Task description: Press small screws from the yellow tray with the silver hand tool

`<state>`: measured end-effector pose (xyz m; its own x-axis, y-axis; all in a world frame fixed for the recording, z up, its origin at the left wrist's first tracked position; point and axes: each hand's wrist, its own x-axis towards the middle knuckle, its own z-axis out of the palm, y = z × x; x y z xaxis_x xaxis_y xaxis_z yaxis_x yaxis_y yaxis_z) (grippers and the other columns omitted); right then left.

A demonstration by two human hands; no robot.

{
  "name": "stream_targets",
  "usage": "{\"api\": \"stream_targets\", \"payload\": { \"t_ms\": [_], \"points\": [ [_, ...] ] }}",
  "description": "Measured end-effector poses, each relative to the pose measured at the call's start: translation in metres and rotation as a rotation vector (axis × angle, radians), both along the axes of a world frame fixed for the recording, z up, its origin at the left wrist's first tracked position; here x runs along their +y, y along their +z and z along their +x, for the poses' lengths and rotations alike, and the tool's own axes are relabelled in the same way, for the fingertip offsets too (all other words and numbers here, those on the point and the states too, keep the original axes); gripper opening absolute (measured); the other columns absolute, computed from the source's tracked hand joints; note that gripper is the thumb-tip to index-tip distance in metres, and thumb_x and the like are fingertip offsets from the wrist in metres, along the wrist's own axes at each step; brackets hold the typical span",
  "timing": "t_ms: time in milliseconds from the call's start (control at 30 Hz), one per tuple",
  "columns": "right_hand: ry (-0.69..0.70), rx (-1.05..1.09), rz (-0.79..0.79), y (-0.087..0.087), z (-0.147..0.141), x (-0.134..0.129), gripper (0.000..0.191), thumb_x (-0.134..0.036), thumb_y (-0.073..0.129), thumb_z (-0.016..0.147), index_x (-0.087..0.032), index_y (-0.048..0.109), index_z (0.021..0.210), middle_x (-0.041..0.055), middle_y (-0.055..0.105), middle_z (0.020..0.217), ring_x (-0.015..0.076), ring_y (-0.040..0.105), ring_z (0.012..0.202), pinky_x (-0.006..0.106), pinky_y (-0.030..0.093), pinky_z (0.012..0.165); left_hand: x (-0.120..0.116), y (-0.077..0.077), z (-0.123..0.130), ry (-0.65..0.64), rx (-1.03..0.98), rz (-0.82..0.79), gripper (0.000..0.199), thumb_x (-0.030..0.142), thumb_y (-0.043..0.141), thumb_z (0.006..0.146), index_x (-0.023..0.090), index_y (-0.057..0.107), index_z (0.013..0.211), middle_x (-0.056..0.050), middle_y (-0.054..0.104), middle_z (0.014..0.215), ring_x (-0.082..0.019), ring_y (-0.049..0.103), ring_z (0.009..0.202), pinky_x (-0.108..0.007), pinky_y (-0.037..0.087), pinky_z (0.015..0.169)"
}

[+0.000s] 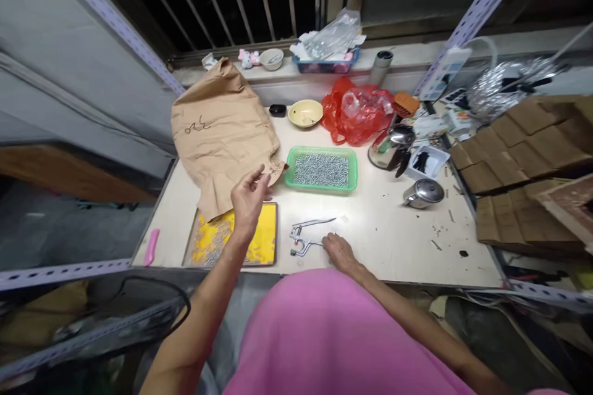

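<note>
My left hand is raised over the yellow tray, just in front of a large brown paper bag. Its thumb and fingertips are bent close together; what they pinch, if anything, is too small to make out. Metal hand pliers lie on the table with their handles spread. The fingers of my right hand are closed around the end of the lower handle. Under my left forearm, the yellow tray carries scattered small metal pins. Behind the pliers, a green basket is filled with similar small metal pieces.
A pink object lies at the left edge. Toward the back are a yellow bowl and red plastic bags. Metal kettle and lidded metal cup stand right, beside stacked brown cardboard. Loose bits dot the right side.
</note>
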<state>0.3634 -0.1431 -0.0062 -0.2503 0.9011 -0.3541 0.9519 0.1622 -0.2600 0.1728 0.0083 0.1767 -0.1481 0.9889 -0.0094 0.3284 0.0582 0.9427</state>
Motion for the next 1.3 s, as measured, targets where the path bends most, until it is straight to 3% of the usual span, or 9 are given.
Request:
{"api": "stream_targets", "payload": {
  "t_ms": [133,200,300,433,600,767,933,1000,1300],
  "points": [
    [-0.004,-0.002,-0.012,-0.001,0.001,-0.004,0.022,-0.007,0.041,0.091,-0.017,0.06,0.096,0.0082,0.059,0.098,0.0192,0.054,0.087,0.029,0.034,0.068,-0.018,-0.05,-0.075,0.034,0.346,-0.258,0.037,0.038,0.058,0.079,0.011,0.069,0.101,-0.005,0.068,0.078,-0.013,0.062,0.059,-0.022,0.05,0.05],
    [0.0,0.003,-0.014,-0.002,0.001,-0.005,0.021,-0.008,0.041,0.092,-0.017,0.06,0.096,0.0084,0.058,0.097,0.019,0.053,0.085,0.029,0.033,0.067,-0.038,-0.081,-0.102,-0.092,0.587,-0.413,0.024,0.029,0.056,0.08,0.014,0.072,0.09,-0.005,0.07,0.08,-0.015,0.064,0.067,-0.024,0.051,0.057],
    [0.011,-0.014,0.004,-0.004,0.001,-0.007,0.021,-0.009,0.041,0.093,-0.018,0.06,0.096,0.0083,0.057,0.096,0.0192,0.053,0.084,0.029,0.032,0.066,-0.071,-0.117,-0.119,-0.28,0.886,-0.496,0.017,0.02,0.056,0.08,0.016,0.072,0.085,-0.008,0.071,0.093,-0.019,0.065,0.089,-0.025,0.048,0.075],
    [0.027,-0.029,0.016,-0.004,0.001,-0.008,0.021,-0.009,0.04,0.093,-0.017,0.059,0.095,0.0083,0.057,0.095,0.0191,0.053,0.082,0.029,0.032,0.065,-0.096,-0.137,-0.115,-0.424,1.071,-0.505,0.02,0.021,0.053,0.084,0.017,0.07,0.095,-0.01,0.067,0.103,-0.02,0.063,0.095,-0.026,0.044,0.079],
    [0.026,-0.032,0.018,-0.003,0.0,-0.008,0.019,-0.011,0.041,0.094,-0.017,0.059,0.095,0.0086,0.057,0.095,0.0191,0.052,0.081,0.029,0.032,0.065,-0.097,-0.143,-0.112,-0.464,1.172,-0.464,0.025,0.018,0.043,0.089,0.014,0.068,0.094,-0.013,0.064,0.1,-0.022,0.063,0.094,-0.028,0.044,0.077],
    [0.037,-0.048,-0.015,0.001,0.0,-0.005,0.02,-0.009,0.042,0.092,-0.018,0.06,0.097,0.0085,0.058,0.096,0.0187,0.053,0.082,0.029,0.033,0.067,-0.094,-0.138,-0.097,-0.314,0.934,-0.416,0.021,0.022,0.05,0.087,0.014,0.069,0.087,-0.011,0.067,0.095,-0.019,0.064,0.085,-0.027,0.047,0.075],
    [0.062,-0.065,-0.031,0.009,0.002,0.0,0.029,0.0,0.042,0.086,-0.018,0.06,0.099,0.0086,0.06,0.096,0.0186,0.054,0.084,0.03,0.034,0.071,-0.098,-0.142,-0.044,-0.225,0.276,-0.716,0.018,0.029,0.06,0.08,0.014,0.069,0.086,-0.001,0.064,0.061,-0.01,0.057,0.051,-0.02,0.046,0.051],
    [0.06,-0.069,-0.008,0.012,0.004,0.004,0.031,0.001,0.042,0.085,-0.019,0.06,0.101,0.0092,0.061,0.097,0.0194,0.053,0.087,0.03,0.034,0.073,-0.1,-0.149,-0.025,-0.186,0.129,-0.78,0.017,0.028,0.062,0.077,0.013,0.068,0.081,0.002,0.059,0.053,-0.008,0.053,0.045,-0.019,0.045,0.047],
    [0.061,-0.087,0.06,0.018,0.02,0.031,0.031,-0.002,0.04,0.088,-0.019,0.061,0.102,0.0097,0.06,0.104,0.0219,0.052,0.095,0.033,0.035,0.079,-0.098,-0.167,0.0,-0.094,-0.028,-0.807,0.018,0.029,0.069,0.069,0.013,0.062,0.066,0.005,0.051,0.046,-0.006,0.045,0.04,-0.017,0.039,0.041]
  ]
}}
